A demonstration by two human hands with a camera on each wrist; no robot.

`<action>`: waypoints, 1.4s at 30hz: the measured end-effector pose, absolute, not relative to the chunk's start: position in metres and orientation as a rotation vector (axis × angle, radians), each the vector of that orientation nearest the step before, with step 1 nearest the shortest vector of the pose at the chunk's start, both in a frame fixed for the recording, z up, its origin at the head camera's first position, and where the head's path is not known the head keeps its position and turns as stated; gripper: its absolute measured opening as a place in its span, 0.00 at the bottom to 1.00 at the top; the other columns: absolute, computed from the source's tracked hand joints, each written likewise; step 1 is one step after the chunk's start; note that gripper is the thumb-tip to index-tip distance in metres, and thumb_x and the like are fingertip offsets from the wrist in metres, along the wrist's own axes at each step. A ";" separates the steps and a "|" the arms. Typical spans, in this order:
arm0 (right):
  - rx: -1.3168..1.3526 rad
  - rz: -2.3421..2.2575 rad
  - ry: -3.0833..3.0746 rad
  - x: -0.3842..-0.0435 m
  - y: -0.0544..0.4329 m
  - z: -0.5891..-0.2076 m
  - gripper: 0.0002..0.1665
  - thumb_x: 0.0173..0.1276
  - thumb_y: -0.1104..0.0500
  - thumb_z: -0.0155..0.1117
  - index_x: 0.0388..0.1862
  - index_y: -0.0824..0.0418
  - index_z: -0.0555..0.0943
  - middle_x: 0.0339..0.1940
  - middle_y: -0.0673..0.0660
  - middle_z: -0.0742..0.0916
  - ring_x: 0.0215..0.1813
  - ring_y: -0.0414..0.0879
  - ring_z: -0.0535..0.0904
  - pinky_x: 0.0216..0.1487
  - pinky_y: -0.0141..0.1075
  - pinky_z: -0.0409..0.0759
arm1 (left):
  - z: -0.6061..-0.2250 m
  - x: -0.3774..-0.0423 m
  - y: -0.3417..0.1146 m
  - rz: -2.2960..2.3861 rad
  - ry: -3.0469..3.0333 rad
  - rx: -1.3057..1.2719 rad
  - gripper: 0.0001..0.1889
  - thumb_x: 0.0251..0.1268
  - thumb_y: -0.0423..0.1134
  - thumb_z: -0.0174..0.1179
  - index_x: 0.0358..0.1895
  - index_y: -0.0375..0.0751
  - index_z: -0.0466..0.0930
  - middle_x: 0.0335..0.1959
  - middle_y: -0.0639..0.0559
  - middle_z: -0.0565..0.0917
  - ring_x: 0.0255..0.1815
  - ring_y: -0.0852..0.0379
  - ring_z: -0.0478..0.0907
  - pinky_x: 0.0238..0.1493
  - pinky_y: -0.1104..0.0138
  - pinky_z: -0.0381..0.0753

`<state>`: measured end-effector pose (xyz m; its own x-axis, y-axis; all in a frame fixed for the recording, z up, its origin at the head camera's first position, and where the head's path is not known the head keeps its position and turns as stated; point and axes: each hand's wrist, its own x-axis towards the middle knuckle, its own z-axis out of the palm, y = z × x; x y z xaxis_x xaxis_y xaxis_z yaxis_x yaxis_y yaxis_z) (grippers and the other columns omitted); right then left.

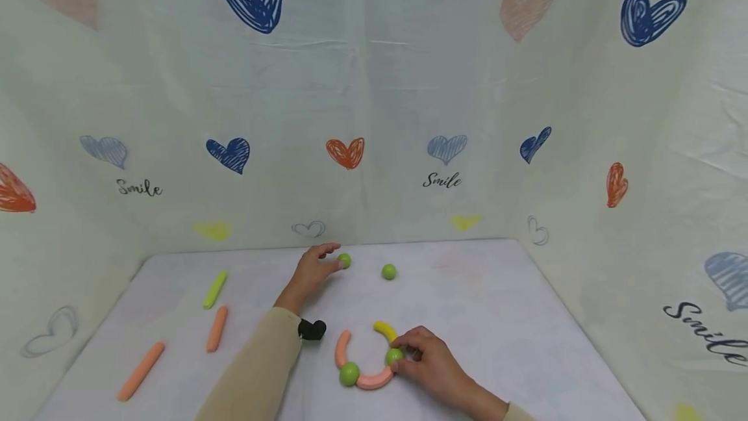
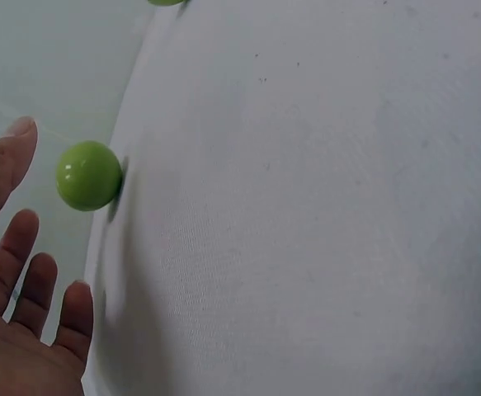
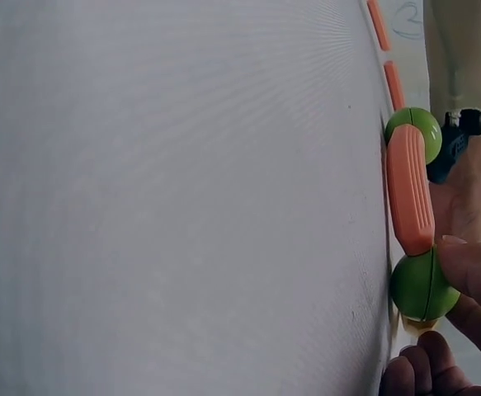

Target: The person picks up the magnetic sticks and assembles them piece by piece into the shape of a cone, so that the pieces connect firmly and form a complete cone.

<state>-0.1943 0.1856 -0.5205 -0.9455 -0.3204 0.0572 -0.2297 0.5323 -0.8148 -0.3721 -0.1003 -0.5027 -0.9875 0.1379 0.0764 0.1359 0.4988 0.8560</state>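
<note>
My right hand [image 1: 434, 364] pinches a green ball [image 1: 394, 357] between thumb and fingers. A curved pink piece [image 3: 410, 190] runs from this ball to a second green ball [image 1: 349, 373]. A short curved pink stick [image 1: 342, 348] rises from the second ball, and a curved yellow stick [image 1: 386, 330] extends from the held one, forming an open ring on the table. Far back, my left hand [image 1: 311, 276] reaches toward a loose green ball [image 2: 89, 176]; its fingers are spread, and the left wrist view shows a gap between them and the ball. Another green ball [image 1: 389, 271] lies to its right.
On the left of the white-covered table [image 1: 497, 304] lie a yellow-green stick [image 1: 215, 290], a shorter orange stick [image 1: 217, 329] and a longer orange stick [image 1: 141, 371]. A pale curtain [image 1: 374, 96] printed with hearts encloses the back and sides.
</note>
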 end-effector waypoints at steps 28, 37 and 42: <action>-0.495 -1.361 2.681 -0.189 0.179 -0.519 0.18 0.66 0.49 0.78 0.53 0.52 0.89 0.46 0.46 0.83 0.46 0.38 0.78 0.46 0.29 0.79 | -0.518 -0.361 -0.100 1.364 2.832 0.278 0.19 0.69 0.35 0.70 0.61 0.39 0.83 0.62 0.41 0.85 0.67 0.40 0.79 0.72 0.47 0.74; -0.483 -1.339 2.707 -0.191 0.181 -0.519 0.18 0.65 0.49 0.79 0.52 0.51 0.89 0.45 0.45 0.83 0.45 0.37 0.77 0.45 0.29 0.78 | -0.514 -0.351 -0.099 1.402 2.809 0.288 0.19 0.68 0.31 0.70 0.61 0.39 0.83 0.59 0.42 0.84 0.59 0.45 0.81 0.64 0.50 0.80; -0.482 -1.331 2.726 -0.191 0.182 -0.518 0.17 0.66 0.50 0.79 0.52 0.51 0.89 0.45 0.45 0.83 0.45 0.37 0.77 0.45 0.29 0.78 | -0.510 -0.341 -0.093 1.434 2.776 0.322 0.19 0.67 0.30 0.70 0.60 0.41 0.84 0.56 0.45 0.84 0.54 0.48 0.82 0.60 0.52 0.82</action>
<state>-0.1910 0.1823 -0.5177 -0.9483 -0.3089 0.0734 -0.2479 0.5758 -0.7791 -0.3415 -0.0932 -0.5099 -0.9789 0.1818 0.0929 0.1810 0.5622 0.8070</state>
